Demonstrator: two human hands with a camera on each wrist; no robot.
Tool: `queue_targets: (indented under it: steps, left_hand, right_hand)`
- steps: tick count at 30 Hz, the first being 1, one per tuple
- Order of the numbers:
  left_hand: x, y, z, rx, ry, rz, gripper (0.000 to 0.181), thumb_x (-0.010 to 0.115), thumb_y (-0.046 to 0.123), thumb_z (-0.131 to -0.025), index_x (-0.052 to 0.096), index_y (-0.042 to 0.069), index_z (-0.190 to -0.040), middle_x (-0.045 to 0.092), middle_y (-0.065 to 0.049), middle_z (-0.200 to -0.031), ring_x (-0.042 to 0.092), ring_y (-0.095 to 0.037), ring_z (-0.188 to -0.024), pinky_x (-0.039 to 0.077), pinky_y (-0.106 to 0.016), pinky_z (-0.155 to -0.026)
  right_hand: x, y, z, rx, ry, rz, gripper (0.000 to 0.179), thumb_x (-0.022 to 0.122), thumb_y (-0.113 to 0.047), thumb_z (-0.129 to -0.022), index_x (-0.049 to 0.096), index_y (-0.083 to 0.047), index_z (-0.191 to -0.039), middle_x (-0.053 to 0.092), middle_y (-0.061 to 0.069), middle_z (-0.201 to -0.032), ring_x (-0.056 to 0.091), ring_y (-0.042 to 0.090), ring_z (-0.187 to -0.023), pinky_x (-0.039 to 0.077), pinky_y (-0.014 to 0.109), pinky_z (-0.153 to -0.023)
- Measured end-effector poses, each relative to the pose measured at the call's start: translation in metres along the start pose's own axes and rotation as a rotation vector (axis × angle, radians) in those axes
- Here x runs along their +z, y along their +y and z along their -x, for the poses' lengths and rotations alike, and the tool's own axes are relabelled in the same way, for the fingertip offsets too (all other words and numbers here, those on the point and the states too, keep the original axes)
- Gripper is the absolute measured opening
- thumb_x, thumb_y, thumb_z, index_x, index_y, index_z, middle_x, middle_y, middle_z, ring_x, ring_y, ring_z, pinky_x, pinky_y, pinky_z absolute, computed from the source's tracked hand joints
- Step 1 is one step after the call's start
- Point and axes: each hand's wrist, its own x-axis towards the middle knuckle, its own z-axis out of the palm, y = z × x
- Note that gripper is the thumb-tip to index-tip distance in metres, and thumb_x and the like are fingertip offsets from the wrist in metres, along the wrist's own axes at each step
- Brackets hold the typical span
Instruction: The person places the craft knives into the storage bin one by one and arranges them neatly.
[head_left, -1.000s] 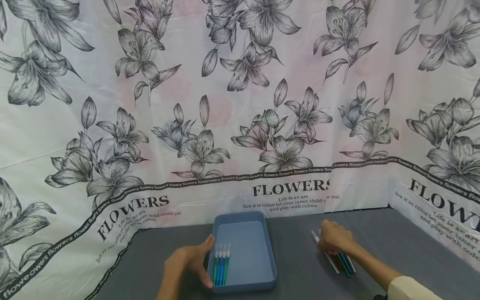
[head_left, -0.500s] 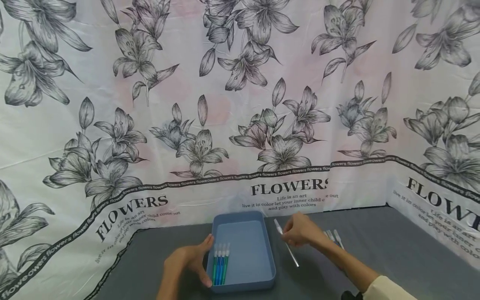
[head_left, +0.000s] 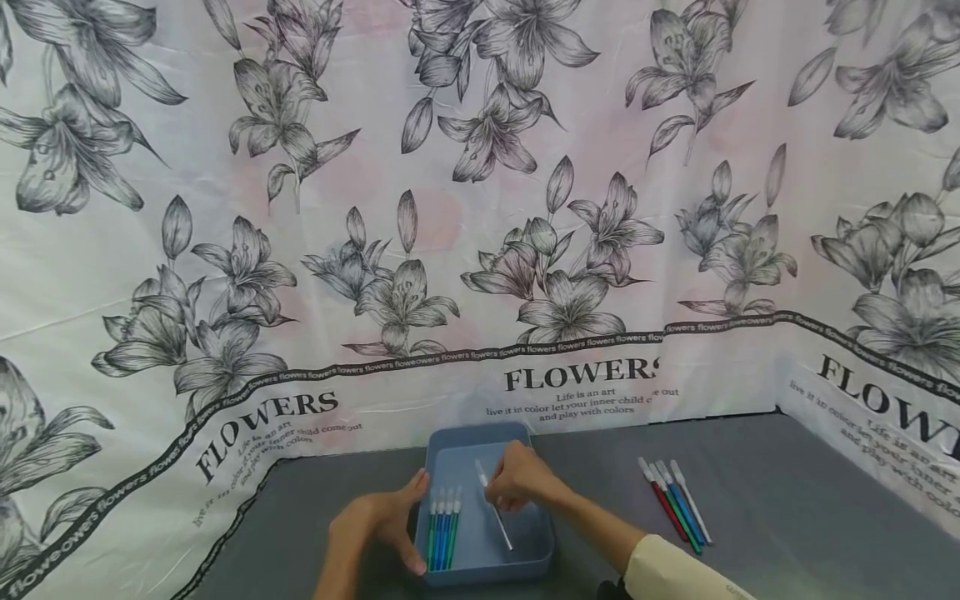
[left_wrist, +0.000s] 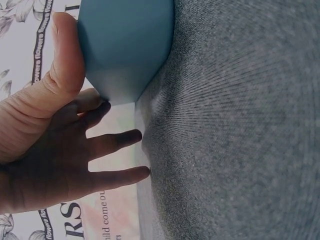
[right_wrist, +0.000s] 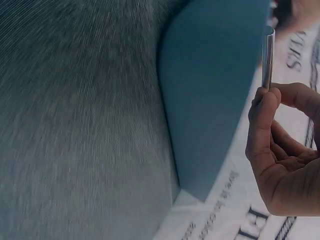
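Observation:
My right hand (head_left: 521, 477) pinches a silver-white pen (head_left: 502, 527) with a pale cap between thumb and fingers, over the right half of the blue-grey tray (head_left: 491, 573). In the right wrist view the pen's shiny barrel (right_wrist: 268, 57) sticks up from the fingertips beside the tray wall (right_wrist: 210, 95). Several green and blue pens (head_left: 442, 533) with clear caps lie side by side along the tray's left wall. My left hand (head_left: 381, 518) rests against that left side, and the left wrist view shows its thumb on the tray wall (left_wrist: 125, 45) and its fingers spread.
On the grey tabletop (head_left: 795, 492), right of the tray, lies a group of several pens (head_left: 678, 504) in red, green, blue and silver-white. A flower-printed cloth (head_left: 420, 392) hangs behind and at both sides of the table.
My right hand has picked the silver-white pen from the group at the right and carried it left, over the tray. The left hand has stayed at the tray's side.

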Motion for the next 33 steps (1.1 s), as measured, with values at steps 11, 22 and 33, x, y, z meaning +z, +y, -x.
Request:
queue_targets:
  steps: [11, 22, 33]
  left_hand:
    - [-0.002, 0.002, 0.001, -0.006, -0.011, 0.011, 0.125, 0.083, 0.048, -0.052, 0.009, 0.018, -0.148, 0.005, -0.004, -0.154, 0.025, -0.034, -0.134, 0.027, -0.055, -0.102]
    - [-0.001, 0.000, 0.000, -0.027, -0.005, 0.008, 0.126, 0.083, 0.049, -0.050, 0.010, 0.019, -0.148, 0.007, -0.004, -0.154, 0.025, -0.033, -0.134, 0.027, -0.054, -0.102]
    - [0.002, -0.003, -0.006, -0.031, 0.000, -0.001, 0.130, 0.083, 0.053, -0.045, 0.009, 0.022, -0.148, 0.006, -0.003, -0.154, 0.027, -0.033, -0.133, 0.028, -0.055, -0.102]
  right_hand:
    - [0.042, -0.009, -0.009, 0.239, 0.014, -0.065, 0.011, 0.073, 0.001, -0.066, 0.062, 0.000, -0.064, 0.063, 0.012, -0.056, 0.063, 0.022, -0.049, 0.053, 0.031, -0.048]
    - [0.056, -0.008, -0.013, 0.281, 0.029, -0.169, 0.017, 0.073, 0.009, -0.063, 0.058, 0.004, -0.066, 0.062, 0.014, -0.055, 0.063, 0.023, -0.047, 0.053, 0.031, -0.046]
    - [0.048, -0.007, -0.007, 0.244, -0.098, -0.201, 0.011, 0.073, 0.007, -0.067, 0.063, 0.004, -0.070, 0.064, 0.018, -0.063, 0.065, 0.026, -0.055, 0.054, 0.032, -0.052]
